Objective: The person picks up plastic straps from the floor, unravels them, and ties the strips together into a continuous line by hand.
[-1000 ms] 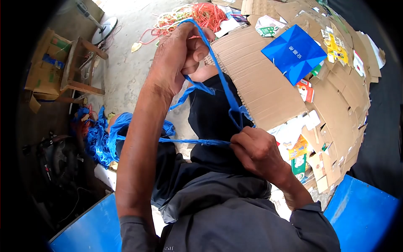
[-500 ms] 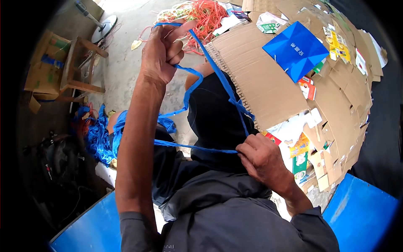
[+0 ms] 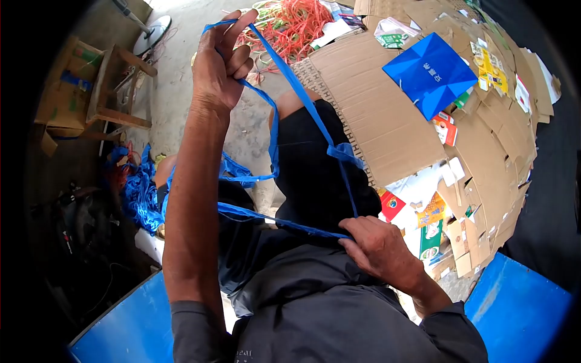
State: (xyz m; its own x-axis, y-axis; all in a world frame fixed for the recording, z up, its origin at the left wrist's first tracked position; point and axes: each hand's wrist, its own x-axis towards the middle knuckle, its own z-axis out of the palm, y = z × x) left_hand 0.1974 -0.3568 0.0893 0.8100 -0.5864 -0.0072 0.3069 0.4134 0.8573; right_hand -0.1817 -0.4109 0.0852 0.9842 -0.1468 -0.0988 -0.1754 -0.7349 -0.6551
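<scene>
A long blue plastic strip is stretched between my two hands. My left hand is raised at the upper left, the strip looped over its extended fingers while the other fingers curl in. A second length hangs from that palm and sags over the floor beside my knee. Low over my lap, my right hand pinches the strip between thumb and fingers. From this pinch one length runs up to a knot and on to the left hand; another runs left behind my forearm. A tangled blue plastic heap lies at my left.
Flattened cardboard covers the right side, with a blue paper bag on top. Red and green strapping is piled on the floor ahead. A wooden frame and a fan base stand at the left.
My left hand has moved up and slightly left, and my right hand has moved down. The strip between them is drawn out longer.
</scene>
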